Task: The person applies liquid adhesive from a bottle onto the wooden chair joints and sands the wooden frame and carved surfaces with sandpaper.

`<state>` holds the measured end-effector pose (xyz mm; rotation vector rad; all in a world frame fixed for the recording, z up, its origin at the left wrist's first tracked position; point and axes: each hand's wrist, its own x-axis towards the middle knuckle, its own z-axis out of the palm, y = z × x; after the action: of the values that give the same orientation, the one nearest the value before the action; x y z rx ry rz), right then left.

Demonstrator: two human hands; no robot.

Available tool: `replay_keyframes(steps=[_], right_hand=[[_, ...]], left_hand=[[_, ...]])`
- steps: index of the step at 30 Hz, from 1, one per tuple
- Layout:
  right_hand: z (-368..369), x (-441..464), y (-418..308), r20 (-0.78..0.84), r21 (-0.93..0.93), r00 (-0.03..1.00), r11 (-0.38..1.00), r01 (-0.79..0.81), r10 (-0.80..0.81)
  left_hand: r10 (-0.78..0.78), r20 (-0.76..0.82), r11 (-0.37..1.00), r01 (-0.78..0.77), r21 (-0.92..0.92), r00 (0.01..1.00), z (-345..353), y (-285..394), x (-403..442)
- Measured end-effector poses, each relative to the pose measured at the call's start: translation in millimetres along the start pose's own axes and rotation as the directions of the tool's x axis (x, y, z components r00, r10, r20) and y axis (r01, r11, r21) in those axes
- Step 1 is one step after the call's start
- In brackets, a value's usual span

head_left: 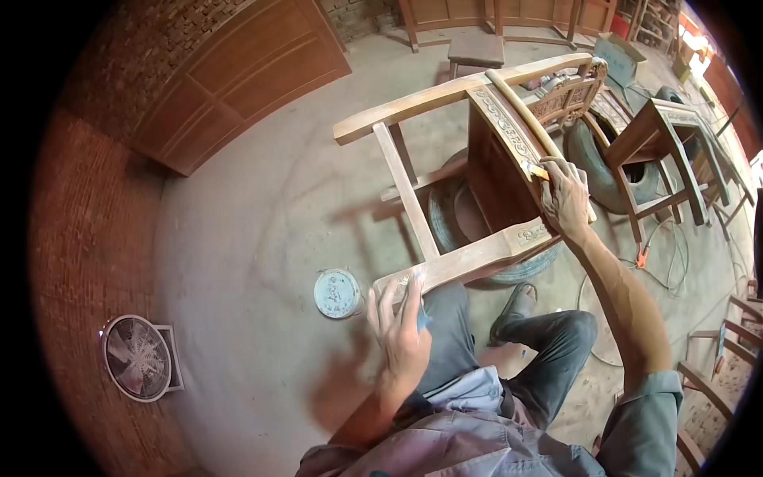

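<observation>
A bare wooden chair frame lies tipped on its side in front of me, with a carved strip along one rail. My right hand rests on that rail, its fingers closed around a small tool with an orange-yellow handle. The tool's pale tip points at the carving; its exact kind is unclear. My left hand is at the near end of a chair leg, fingers apart and fingertips against the wood. A small blue patch shows beside its palm; I cannot tell what it is.
Tyres lie under the chair frame. A round pale-lidded tub stands left of my hand. At left is a fan. On the right are another chair frame, more tyres and cables. A wooden stool stands behind.
</observation>
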<state>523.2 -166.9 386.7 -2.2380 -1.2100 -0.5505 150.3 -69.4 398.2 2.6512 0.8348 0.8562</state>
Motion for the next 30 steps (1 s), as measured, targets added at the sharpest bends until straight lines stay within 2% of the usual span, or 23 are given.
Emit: replay_keyframes(steps=[5,9,13,16,21,23,25,28,30], right_hand=[[0,0,1,0.013,-0.004,1.000,1.000,0.006,-0.006],[4,1,2,-0.002,-0.011,1.000,1.000,-0.006,0.006],[-4,-3,-3,0.025,0.005,1.000,1.000,-0.010,0.010],[2,1,2,0.002,-0.003,1.000,1.000,0.007,-0.007],[-2,-4,-4,0.013,0.012,1.000,1.000,-0.003,0.003],[-2,-1,1,0.006,0.010,0.999,0.999,0.031,-0.031],[1,-1,1,0.008,-0.019,1.000,1.000,-0.002,0.003],[3,-2,2,0.007,-0.036,1.000,0.999,0.000,0.001],[2,0,5,0.015,-0.031,1.000,0.999,0.026,-0.026]], left_hand=[[0.021,0.016,0.999,-0.022,0.038,1.000,5,-6,26],[0.006,-0.034,1.000,-0.006,-0.005,0.999,4,-9,-10],[0.054,0.013,0.998,-0.054,0.028,0.998,2,-10,30],[0.037,-0.041,0.998,-0.038,-0.041,0.998,4,-15,-5],[0.136,0.035,0.991,-0.136,-0.010,0.990,-1,-17,36],[0.154,0.015,0.988,-0.154,-0.027,0.988,-1,-25,22],[0.163,0.008,0.987,-0.163,-0.009,0.987,-15,-24,5],[0.228,0.022,0.974,-0.227,-0.021,0.973,-11,-30,13],[0.327,0.102,0.945,-0.324,-0.046,0.939,-11,-38,28]])
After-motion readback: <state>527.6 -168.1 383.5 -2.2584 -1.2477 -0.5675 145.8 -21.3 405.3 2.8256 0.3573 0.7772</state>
